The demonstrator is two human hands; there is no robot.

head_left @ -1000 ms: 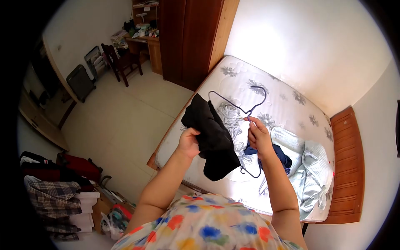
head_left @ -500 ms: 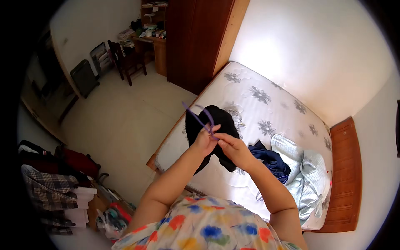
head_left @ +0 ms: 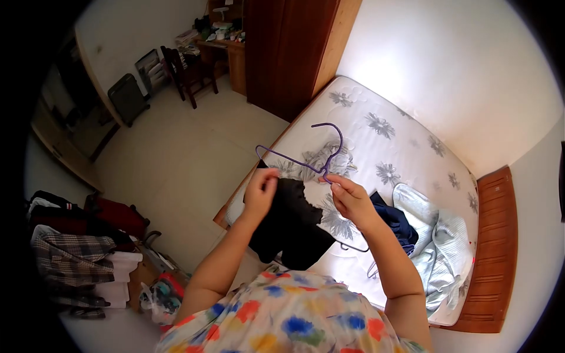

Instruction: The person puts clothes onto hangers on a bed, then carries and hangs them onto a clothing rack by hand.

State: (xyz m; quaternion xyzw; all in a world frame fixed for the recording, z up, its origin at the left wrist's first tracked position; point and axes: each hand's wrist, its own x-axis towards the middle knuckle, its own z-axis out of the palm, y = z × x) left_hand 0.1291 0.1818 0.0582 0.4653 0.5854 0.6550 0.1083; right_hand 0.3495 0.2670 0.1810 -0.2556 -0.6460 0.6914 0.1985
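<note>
A purple hanger is held near its hook's base by my right hand, whose fingers are pinched on it. A black garment hangs below the hanger, over the bed's near left part. My left hand is closed at the garment's upper left edge, under the hanger's left end. The hanger's lower right corner sticks out beyond the garment's right side. Part of the hanger is hidden behind the cloth.
On the floral mattress lie a crumpled grey-white cloth, a dark blue garment and a pale blanket. Beyond stand a wardrobe, chair and suitcase. Clothes hang at lower left.
The hands came together at the hanger half a second ago and are now apart. The hanger has turned upright to view, and the black garment now hangs lower and more spread out.
</note>
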